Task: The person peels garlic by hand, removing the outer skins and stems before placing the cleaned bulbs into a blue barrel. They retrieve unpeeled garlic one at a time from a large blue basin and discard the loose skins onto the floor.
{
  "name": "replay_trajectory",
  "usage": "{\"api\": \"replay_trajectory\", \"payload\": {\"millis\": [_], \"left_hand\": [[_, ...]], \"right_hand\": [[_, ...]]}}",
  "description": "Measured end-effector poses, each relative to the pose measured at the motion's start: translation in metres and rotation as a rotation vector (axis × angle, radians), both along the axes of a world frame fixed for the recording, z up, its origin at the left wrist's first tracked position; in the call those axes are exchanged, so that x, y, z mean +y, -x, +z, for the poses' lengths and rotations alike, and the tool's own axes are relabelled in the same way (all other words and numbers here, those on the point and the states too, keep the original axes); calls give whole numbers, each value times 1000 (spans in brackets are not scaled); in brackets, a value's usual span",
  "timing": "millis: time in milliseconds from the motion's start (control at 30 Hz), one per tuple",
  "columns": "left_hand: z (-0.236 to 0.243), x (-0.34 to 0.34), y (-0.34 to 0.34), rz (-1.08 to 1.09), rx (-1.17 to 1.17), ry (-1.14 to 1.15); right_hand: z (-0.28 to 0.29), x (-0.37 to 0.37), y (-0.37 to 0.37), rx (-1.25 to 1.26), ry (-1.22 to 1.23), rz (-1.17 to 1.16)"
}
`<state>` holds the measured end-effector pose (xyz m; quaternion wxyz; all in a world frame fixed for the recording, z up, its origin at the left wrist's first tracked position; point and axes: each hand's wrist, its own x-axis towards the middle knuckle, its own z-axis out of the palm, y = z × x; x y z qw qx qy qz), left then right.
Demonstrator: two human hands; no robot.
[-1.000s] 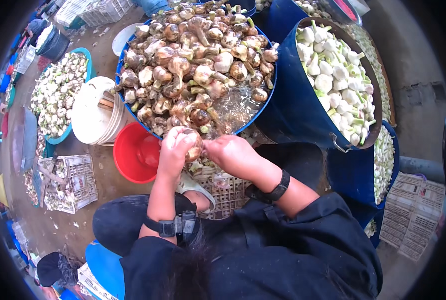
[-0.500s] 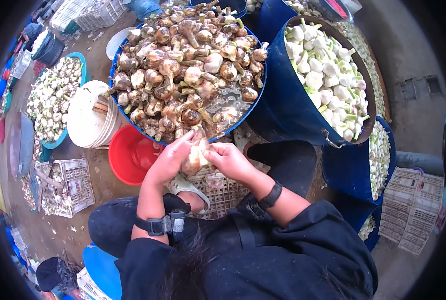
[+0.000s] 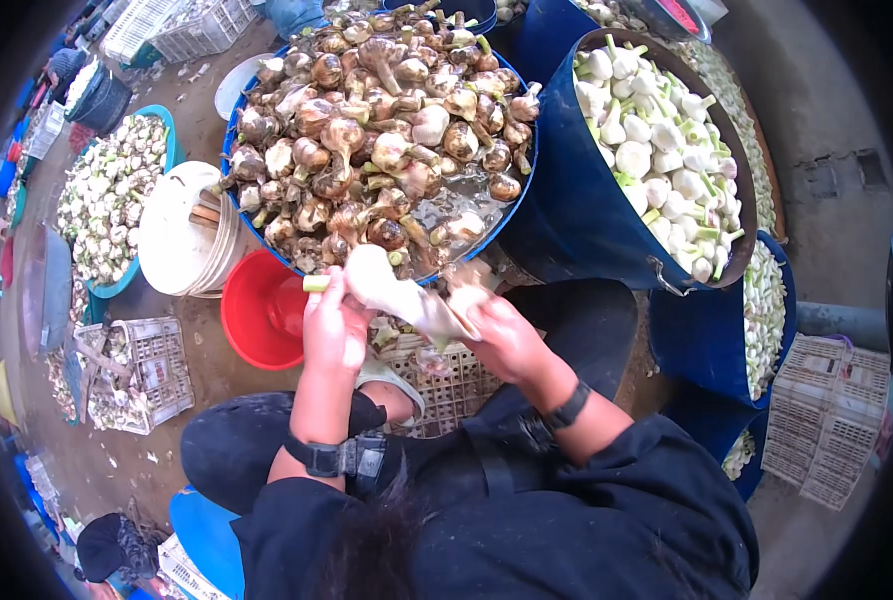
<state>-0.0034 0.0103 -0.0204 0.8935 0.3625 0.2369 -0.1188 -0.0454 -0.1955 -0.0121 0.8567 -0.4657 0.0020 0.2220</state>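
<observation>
My left hand (image 3: 333, 335) is closed around the green stem of a garlic bulb (image 3: 369, 268), whose bared side is smooth and white. From the bulb a pale sheet of garlic skin (image 3: 424, 312) stretches across to my right hand (image 3: 507, 338), closed on its far end. Motion blurs the right fingertips and the skin. Just beyond my hands stands a blue-rimmed tub (image 3: 282, 258) heaped with brown, unpeeled garlic (image 3: 341, 140), with some water at its near right. Below my hands, scraps of skin lie on a plastic crate (image 3: 446, 385) between my legs.
A blue drum (image 3: 536, 215) of white peeled garlic leans at the right, with more garlic-filled blue containers behind and below it. To the left are a red basin (image 3: 256, 320), stacked white buckets (image 3: 171, 235), a teal tub (image 3: 173, 135) of garlic and a crate (image 3: 156, 375). Another person (image 3: 116, 550) is at lower left.
My hands have moved apart, the right one going right. The bulb, brownish before, now shows a white surface, with skin drawn out from it in my right hand.
</observation>
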Motion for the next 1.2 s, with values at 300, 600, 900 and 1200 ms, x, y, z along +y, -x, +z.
{"api": "replay_trajectory", "payload": {"millis": [300, 600, 900, 1200], "left_hand": [[-2, 17, -1, 191, 399, 90], [3, -5, 3, 3, 341, -161], [-2, 7, -11, 129, 256, -291], [11, -11, 5, -21, -242, -664]], "right_hand": [[47, -48, -28, -151, -749, -448], [20, 43, -18, -464, 943, 121], [13, 15, -20, -307, 955, 376], [30, -41, -102, -18, -680, -269]]}}
